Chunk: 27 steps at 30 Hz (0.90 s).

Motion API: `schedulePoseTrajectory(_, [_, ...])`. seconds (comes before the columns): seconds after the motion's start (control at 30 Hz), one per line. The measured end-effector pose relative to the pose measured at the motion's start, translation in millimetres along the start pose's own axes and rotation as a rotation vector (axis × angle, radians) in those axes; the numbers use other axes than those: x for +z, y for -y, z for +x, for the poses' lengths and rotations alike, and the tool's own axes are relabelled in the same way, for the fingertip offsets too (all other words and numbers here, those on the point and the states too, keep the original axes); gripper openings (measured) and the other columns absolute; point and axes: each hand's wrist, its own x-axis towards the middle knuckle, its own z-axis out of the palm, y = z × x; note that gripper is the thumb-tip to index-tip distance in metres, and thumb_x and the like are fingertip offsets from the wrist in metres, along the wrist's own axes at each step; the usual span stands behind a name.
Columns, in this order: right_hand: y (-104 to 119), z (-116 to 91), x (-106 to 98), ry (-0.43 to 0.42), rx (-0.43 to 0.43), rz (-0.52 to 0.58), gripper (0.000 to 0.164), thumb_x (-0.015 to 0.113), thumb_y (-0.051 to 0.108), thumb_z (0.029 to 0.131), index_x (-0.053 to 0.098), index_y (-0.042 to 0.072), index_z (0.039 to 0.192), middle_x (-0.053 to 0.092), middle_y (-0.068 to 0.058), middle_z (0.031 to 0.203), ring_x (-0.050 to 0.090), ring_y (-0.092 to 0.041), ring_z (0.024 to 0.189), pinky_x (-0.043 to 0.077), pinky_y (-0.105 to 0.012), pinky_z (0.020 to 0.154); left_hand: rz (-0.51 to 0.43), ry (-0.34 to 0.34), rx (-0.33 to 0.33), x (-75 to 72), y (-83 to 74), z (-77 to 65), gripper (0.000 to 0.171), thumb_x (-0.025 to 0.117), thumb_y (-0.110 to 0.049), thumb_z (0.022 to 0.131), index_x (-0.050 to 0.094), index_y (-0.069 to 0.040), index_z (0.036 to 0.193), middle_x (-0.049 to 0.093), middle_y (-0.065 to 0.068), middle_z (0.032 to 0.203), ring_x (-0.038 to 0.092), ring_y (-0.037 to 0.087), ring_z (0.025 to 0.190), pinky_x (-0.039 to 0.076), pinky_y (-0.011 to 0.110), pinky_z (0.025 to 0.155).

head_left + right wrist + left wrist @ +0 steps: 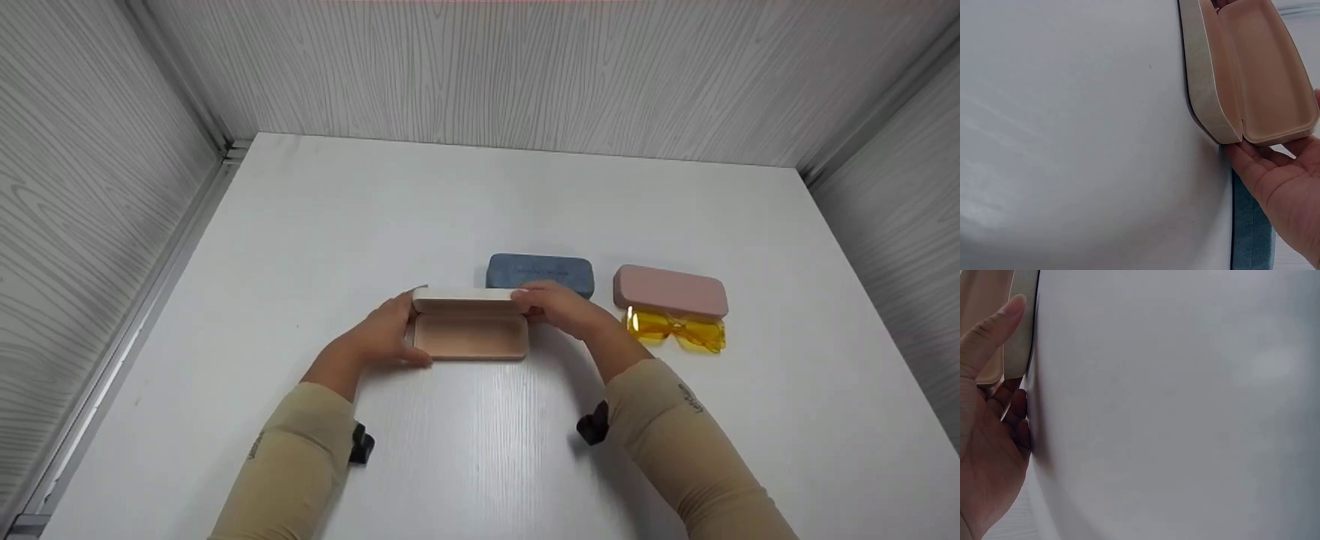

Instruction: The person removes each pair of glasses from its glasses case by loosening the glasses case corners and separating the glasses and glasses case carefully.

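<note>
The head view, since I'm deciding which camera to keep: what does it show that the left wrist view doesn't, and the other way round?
Only the head view shows the right hand on the lid, the blue case, the pink case and the yellow glasses.

Only the left wrist view shows the palm side of the left hand, with its bent fingers.

Both share the left hand at one end of the open white case, its peach lining and the table.
</note>
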Motion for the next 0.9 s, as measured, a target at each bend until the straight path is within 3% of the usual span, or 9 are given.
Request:
schedulePoseTrajectory(0.23, [2.3,0.5,1.3,0.056,-0.026,-0.090,0.034,0.053,0.032,0.092,0.051,-0.002,0.088,0.046,-0.004,0.089,0.046,-0.021,0.091,0.040,-0.035,0.083,0.002,0.000,-0.001,1.0,0.1,-0.9,0.102,0.086,-0.030,0.059,0.027,-0.004,0.139,0.044,0.008,0.127,0.041,0.020,0.117,0.032,0.036,0.103])
schedulePoseTrajectory(0.33, [2.5,-1.2,-0.1,0.090,-0.022,-0.084,0.033,0.052,0.028,0.093,0.057,-0.001,0.107,0.051,-0.006,0.104,0.046,-0.021,0.104,0.038,-0.037,0.094,0.020,0.002,0.009,1.6,-0.8,-0.6,0.098,0.085,-0.031,0.061,0.028,-0.004,0.137,0.042,0.008,0.129,0.039,0.020,0.120,0.029,0.037,0.105])
schedulePoseTrajectory(0.4, [2.4,-2.1,-1.0,0.114,-0.018,-0.081,0.039,0.051,0.025,0.093,0.054,0.001,0.123,0.051,-0.008,0.120,0.044,-0.021,0.115,0.033,-0.039,0.102,0.027,0.001,0.024,1.9,-1.3,-0.3,0.096,0.084,-0.031,0.062,0.029,-0.005,0.137,0.041,0.008,0.131,0.037,0.020,0.122,0.028,0.037,0.106])
schedulePoseTrajectory(0.47, [2.5,-2.7,-1.6,0.141,-0.027,-0.091,0.042,0.051,0.025,0.093,0.051,0.003,0.129,0.048,-0.010,0.130,0.041,-0.021,0.121,0.031,-0.039,0.104,0.047,0.004,0.030,1.6,-1.9,-0.4,0.098,0.083,-0.032,0.063,0.027,-0.006,0.139,0.039,0.009,0.134,0.034,0.021,0.126,0.026,0.037,0.107])
schedulePoseTrajectory(0.67, [0.8,-4.7,-1.4,0.161,-0.077,-0.233,0.042,0.054,0.035,0.091,0.053,0.019,0.130,0.046,-0.001,0.135,0.037,-0.018,0.127,0.030,-0.040,0.104,0.079,0.024,-0.011,0.7,-2.7,-1.9,0.105,0.081,-0.034,0.065,0.016,-0.009,0.144,0.029,0.015,0.143,0.026,0.025,0.133,0.022,0.039,0.109])
schedulePoseTrajectory(0.77, [-1.5,-5.9,-1.0,0.146,-0.109,-0.304,0.044,0.054,0.037,0.090,0.051,0.022,0.131,0.043,0.000,0.138,0.034,-0.019,0.128,0.030,-0.043,0.104,0.065,0.023,-0.019,0.8,-2.7,-2.4,0.106,0.081,-0.033,0.065,0.016,-0.010,0.145,0.029,0.014,0.144,0.027,0.025,0.133,0.022,0.039,0.109])
schedulePoseTrajectory(0.9, [-4.0,-7.7,0.4,0.122,-0.152,-0.381,0.045,0.054,0.039,0.090,0.051,0.023,0.132,0.047,0.000,0.135,0.041,-0.020,0.120,0.034,-0.043,0.100,0.046,0.013,-0.013,1.0,-2.8,-3.1,0.106,0.082,-0.031,0.065,0.016,-0.010,0.145,0.032,0.013,0.142,0.029,0.024,0.131,0.023,0.039,0.108])
